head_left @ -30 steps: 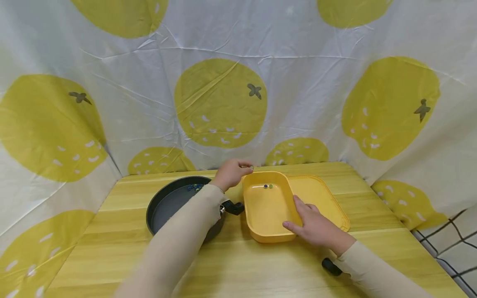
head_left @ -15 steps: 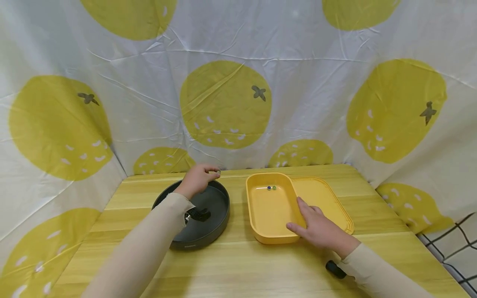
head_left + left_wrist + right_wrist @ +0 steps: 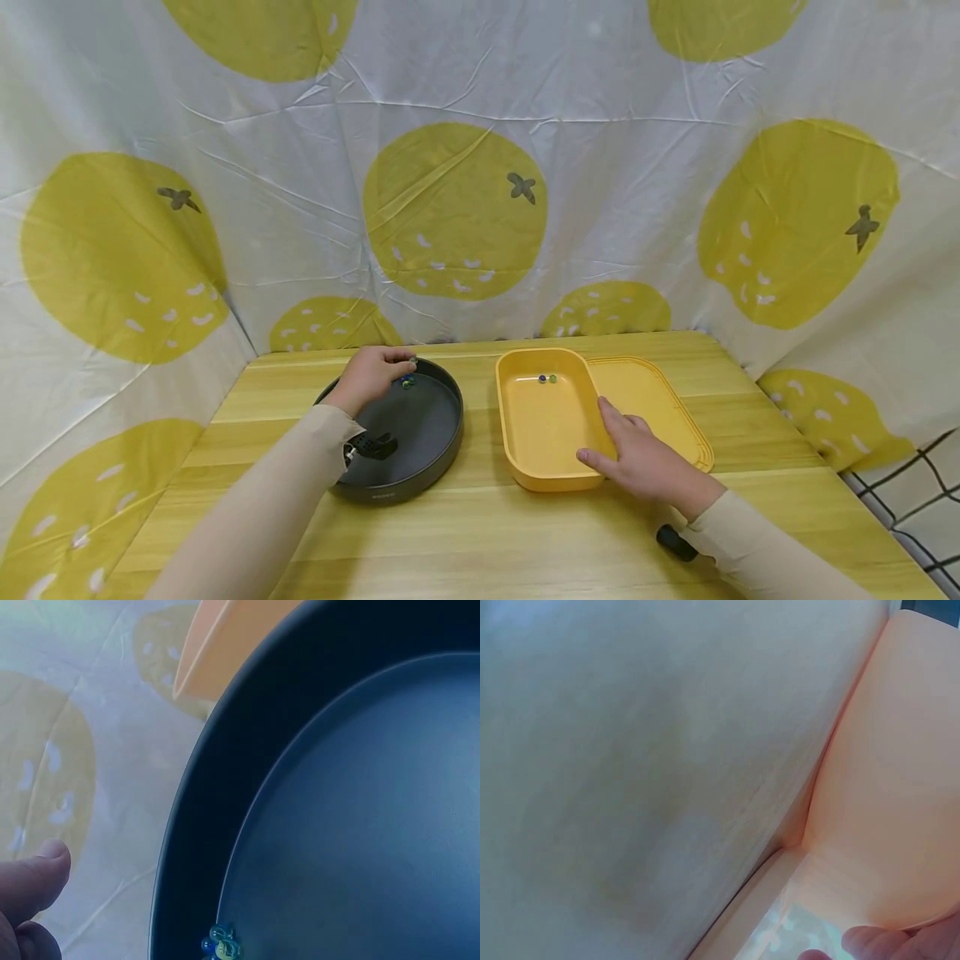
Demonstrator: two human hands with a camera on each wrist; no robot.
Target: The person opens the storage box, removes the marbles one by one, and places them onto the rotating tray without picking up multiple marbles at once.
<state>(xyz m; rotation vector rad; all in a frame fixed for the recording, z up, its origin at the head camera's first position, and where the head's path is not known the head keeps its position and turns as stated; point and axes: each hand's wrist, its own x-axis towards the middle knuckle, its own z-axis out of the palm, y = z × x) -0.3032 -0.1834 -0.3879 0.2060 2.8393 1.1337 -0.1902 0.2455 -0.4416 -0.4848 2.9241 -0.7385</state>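
Observation:
My left hand [image 3: 369, 379] is over the back left of a dark round pan [image 3: 431, 437], a tiny greenish marble [image 3: 413, 360] pinched at its fingertips. Below the fingers, several blue and green glass marbles [image 3: 407, 382] cluster inside the pan near its back wall; the left wrist view shows this cluster [image 3: 221, 943] too. On the other side, my right hand [image 3: 645, 458] holds a yellow rectangular container [image 3: 551, 482] by its near right corner, thumb at the rim and fingers along the outer side. Two marbles [image 3: 547, 379], one blue and one green, lie toward the container's back.
A flat yellow lid [image 3: 652, 400] lies on the wooden table [image 3: 480, 542], partly behind the container. A lemon-print curtain [image 3: 615, 208] rises at the table's back edge. At lower right, a black wire grid [image 3: 915, 492] stands beside the table.
My left hand has moved left from the container's back left corner to over the pan, lowering slightly near the pan's back. The right hand has kept its place on the container.

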